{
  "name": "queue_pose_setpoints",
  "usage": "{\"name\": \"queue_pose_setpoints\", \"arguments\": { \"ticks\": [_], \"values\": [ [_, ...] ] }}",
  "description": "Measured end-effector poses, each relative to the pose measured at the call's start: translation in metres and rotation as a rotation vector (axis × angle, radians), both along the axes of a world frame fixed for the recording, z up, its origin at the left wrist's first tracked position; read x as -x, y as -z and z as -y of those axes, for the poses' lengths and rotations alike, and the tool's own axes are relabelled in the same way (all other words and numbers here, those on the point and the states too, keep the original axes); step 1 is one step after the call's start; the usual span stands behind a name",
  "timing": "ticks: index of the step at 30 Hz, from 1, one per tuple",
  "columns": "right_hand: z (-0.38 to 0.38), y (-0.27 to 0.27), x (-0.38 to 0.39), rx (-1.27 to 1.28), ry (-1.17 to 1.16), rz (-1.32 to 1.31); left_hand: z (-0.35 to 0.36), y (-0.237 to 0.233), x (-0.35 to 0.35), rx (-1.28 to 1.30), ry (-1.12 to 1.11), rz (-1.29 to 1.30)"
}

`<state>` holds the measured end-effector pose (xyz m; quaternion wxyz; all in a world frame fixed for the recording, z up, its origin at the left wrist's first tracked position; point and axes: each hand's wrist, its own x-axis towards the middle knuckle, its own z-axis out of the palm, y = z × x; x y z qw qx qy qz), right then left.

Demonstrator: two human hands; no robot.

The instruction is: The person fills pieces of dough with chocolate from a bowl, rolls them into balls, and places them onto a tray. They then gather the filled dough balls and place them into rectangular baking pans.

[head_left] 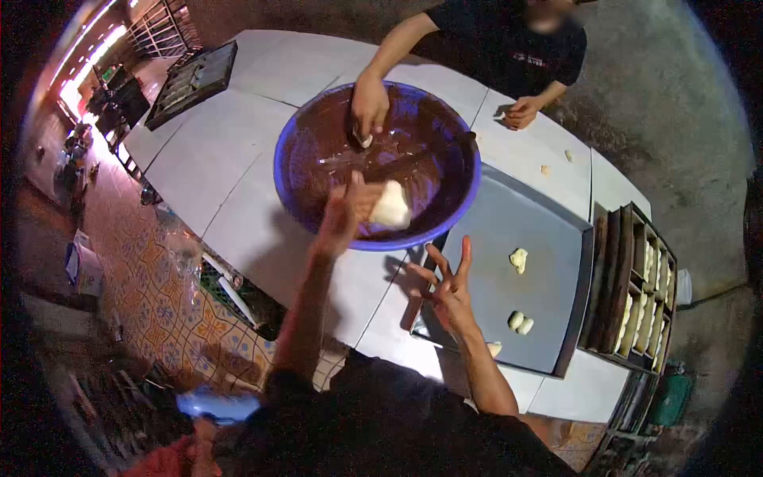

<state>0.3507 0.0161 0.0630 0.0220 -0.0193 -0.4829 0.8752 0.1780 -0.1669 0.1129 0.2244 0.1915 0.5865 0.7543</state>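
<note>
My left hand (350, 210) is inside a purple basin (474, 181) whose inside is smeared brown. Its fingers are on a pale lump of dough (391, 207), which looks gripped at the fingertips, though both are slightly blurred. My right hand (450, 292) hangs over the near left edge of a grey metal tray (540, 230), fingers spread and nothing in them. On this tray lie a twisted dough piece (518, 260) and a pair of small dough rolls (520, 322). Another bit of dough (494, 349) shows beside my right wrist.
Across the white tiled table (246, 191), a co-worker's hand (370, 103) reaches into the basin at a small pale piece. Their other hand (522, 113) rests on the table near small dough scraps (545, 170). Stacked trays of dough rolls (642, 302) stand right; a dark tray (195, 83) sits far left.
</note>
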Motion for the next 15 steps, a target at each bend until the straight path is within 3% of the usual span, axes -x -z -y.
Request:
{"name": "queue_pose_setpoints", "arguments": {
  "ticks": [1,3,6,7,9,11,13,14,15],
  "values": [
    [0.002,0.0,0.006,0.058,-0.006,-0.026,0.01,-0.002,0.045,0.473,-0.162,-0.154],
    [0.011,0.003,0.018,0.061,0.02,-0.065,0.012,-0.001,0.096,0.93,-0.364,-0.348],
    [0.017,0.009,0.032,0.057,0.0,-0.129,0.032,0.117,0.198,1.322,-0.333,-0.359],
    [0.018,0.007,0.033,0.078,0.0,-0.122,0.025,0.096,0.189,1.318,-0.331,-0.373],
    [0.016,0.009,0.034,0.109,0.016,-0.122,0.017,0.065,0.161,1.119,0.024,-0.417],
    [0.013,0.015,0.032,0.134,0.034,-0.101,0.023,0.108,0.187,1.043,0.137,-0.447],
    [0.01,0.017,0.03,0.079,0.039,-0.12,0.028,0.133,0.205,0.892,0.082,-0.232],
    [0.011,0.014,0.025,0.057,0.1,-0.109,0.008,0.041,0.147,1.139,0.054,-0.239],
    [0.008,0.015,0.022,0.061,0.117,-0.109,-0.002,0.018,0.118,1.142,0.07,-0.249]
  ]
}}
